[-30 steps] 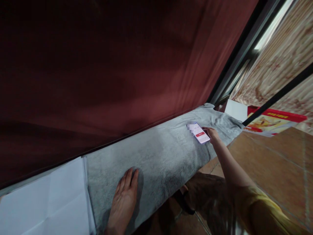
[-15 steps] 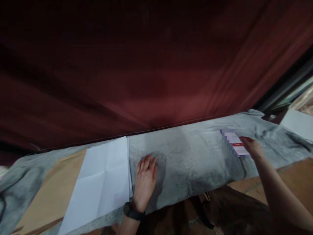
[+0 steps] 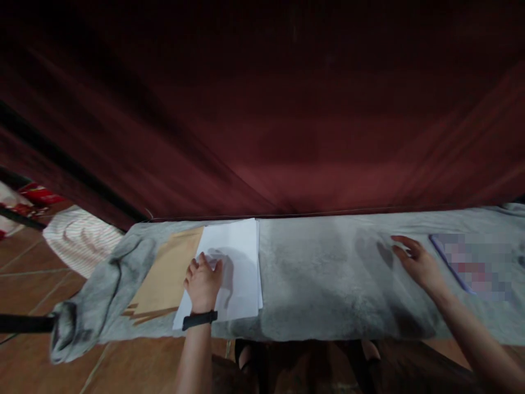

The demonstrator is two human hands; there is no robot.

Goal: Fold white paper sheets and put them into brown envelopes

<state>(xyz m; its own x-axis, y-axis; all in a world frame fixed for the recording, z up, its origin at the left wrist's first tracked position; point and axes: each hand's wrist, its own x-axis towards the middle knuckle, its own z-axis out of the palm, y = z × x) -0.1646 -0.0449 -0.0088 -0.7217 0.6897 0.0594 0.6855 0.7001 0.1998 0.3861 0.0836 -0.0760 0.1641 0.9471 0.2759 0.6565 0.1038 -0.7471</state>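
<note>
Head view: left hand (image 3: 204,283) was spread over white paper (image 3: 241,284), fingers apart, contact unclear, perhaps steadying it. Brown paper (image 3: 172,273) lay just left of that hand. Right hand (image 3: 420,268), fingers parted on nothing, hovered over grey cloth (image 3: 311,273), likely padding; phone (image 3: 471,268) lay just to its right, within easy reach.

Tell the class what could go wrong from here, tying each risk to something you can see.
The white sheets lie stacked near the front edge of the grey cloth, so the left hand over them might push some off. The brown paper beside them is unevenly stacked and could get dragged along. The phone lies close beside the right hand, which might knock it.
</note>
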